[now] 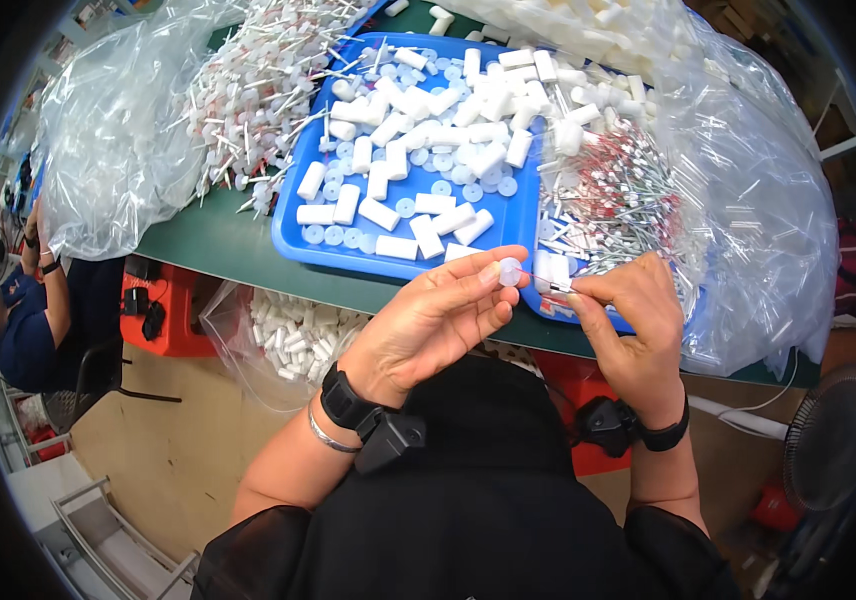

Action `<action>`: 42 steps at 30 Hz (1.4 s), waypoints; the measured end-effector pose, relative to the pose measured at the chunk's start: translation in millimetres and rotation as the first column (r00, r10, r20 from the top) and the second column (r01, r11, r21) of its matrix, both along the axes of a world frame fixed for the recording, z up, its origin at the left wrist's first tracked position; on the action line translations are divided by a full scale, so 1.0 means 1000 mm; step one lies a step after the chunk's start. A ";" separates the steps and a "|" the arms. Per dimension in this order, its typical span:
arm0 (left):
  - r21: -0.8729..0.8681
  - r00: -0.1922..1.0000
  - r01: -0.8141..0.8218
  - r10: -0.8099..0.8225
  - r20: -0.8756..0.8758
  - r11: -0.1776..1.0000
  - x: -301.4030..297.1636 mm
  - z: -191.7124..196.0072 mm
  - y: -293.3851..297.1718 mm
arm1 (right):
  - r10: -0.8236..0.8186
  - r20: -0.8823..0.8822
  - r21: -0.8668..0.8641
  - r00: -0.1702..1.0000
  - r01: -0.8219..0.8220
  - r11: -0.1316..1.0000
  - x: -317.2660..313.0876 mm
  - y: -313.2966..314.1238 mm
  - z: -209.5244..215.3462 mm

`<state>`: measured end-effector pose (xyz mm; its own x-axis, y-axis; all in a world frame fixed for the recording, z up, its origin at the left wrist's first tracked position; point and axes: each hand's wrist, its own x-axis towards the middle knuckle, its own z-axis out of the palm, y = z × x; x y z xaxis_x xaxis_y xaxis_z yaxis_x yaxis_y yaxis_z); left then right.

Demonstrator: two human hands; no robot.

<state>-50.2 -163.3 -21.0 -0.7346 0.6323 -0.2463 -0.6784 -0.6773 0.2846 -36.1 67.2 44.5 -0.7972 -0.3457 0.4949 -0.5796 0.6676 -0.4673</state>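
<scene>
Over the front edge of the table, my left hand pinches a small translucent round disc between thumb and fingertips. Close beside it, my right hand has thumb and forefinger pressed around a small thin part with a white end. A fine reddish strand seems to run between this part and the disc; whether they touch is too small to tell. Behind my left hand, a blue tray carries many white foam-like cylinders and translucent discs. Thin pins with white and red bits are heaped behind my right hand.
Left of the tray lies a pile of white-stemmed assembled pieces. Clear plastic bags flank the green table. Below stands a bag of white cylinders. A fan is at right; a seated person at far left.
</scene>
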 end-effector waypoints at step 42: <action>-0.187 0.993 -0.100 0.108 0.037 0.977 0.027 -0.003 0.035 | -0.149 0.276 -0.223 0.950 0.214 0.951 0.021 -0.031 -0.037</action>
<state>-23.3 -128.2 -23.6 -0.7789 0.4936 -0.3869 -0.6225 -0.6837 0.3809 -14.8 36.6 7.8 -0.9445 -0.0762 0.3195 -0.3003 0.5943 -0.7461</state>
